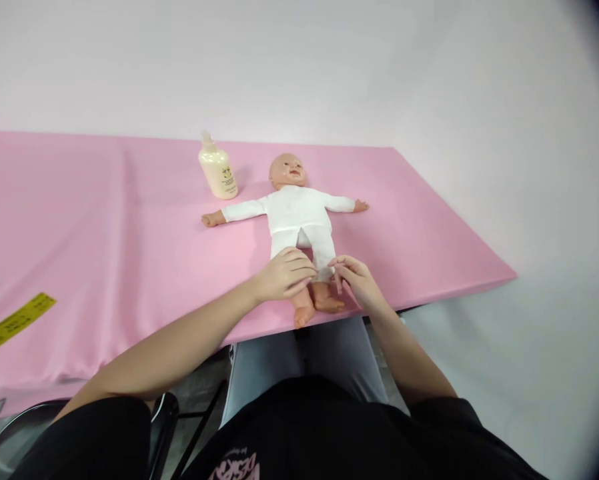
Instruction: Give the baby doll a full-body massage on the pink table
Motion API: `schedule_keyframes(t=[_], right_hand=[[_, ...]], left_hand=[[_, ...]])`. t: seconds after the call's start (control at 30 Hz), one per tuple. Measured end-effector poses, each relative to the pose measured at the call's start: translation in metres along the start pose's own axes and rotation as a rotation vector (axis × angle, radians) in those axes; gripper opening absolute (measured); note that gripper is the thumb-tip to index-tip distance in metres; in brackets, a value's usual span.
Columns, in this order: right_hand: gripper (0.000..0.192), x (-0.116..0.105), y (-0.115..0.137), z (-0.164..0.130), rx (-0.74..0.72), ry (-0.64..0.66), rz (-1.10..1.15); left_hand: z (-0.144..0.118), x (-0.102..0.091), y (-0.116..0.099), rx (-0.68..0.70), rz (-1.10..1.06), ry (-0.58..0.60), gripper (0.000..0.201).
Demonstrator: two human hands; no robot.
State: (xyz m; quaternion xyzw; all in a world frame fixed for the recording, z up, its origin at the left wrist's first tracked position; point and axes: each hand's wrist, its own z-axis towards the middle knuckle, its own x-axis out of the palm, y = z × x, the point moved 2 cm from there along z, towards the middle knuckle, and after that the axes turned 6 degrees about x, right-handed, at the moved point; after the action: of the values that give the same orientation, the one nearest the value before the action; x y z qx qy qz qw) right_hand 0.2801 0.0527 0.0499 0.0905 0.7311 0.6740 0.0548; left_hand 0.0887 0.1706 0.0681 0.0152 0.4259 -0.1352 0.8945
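Doll (299,208), one: lay face-up on worktop (394,227), head towards 12 o'clock, feet towards 6. Right grip (358,280): nearer the cuff (324,274), which lay at its 9 o'clock, apparently pinched there. Left grip (285,273): curved over the other leg (302,298); hold could not be told.

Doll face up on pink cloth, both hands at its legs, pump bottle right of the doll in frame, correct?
No: in the head view the pump bottle stands left of the doll, not right. The rest holds: face up on pink cloth, left hand and right hand at its legs.
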Motion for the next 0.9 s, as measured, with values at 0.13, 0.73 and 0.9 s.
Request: schedule_keyframes(t=[0.13, 0.73, 0.9], right_hand=[[0.024, -0.036, 0.030, 0.081, -0.162, -0.097, -0.285], [0.039, -0.097, 0.034, 0.178, 0.162, -0.421, -1.187], [0.041, -0.071, 0.034, 0.169, 0.134, -0.276, -0.903]], left_hand=[[-0.002, -0.008, 0.038, -0.306, 0.000, -0.140, 0.029], [0.027, 0.009, 0.222, -1.340, -0.104, -0.641, 0.046], [0.018, 0.010, 0.232, -1.466, -0.142, -0.508, 0.082]])
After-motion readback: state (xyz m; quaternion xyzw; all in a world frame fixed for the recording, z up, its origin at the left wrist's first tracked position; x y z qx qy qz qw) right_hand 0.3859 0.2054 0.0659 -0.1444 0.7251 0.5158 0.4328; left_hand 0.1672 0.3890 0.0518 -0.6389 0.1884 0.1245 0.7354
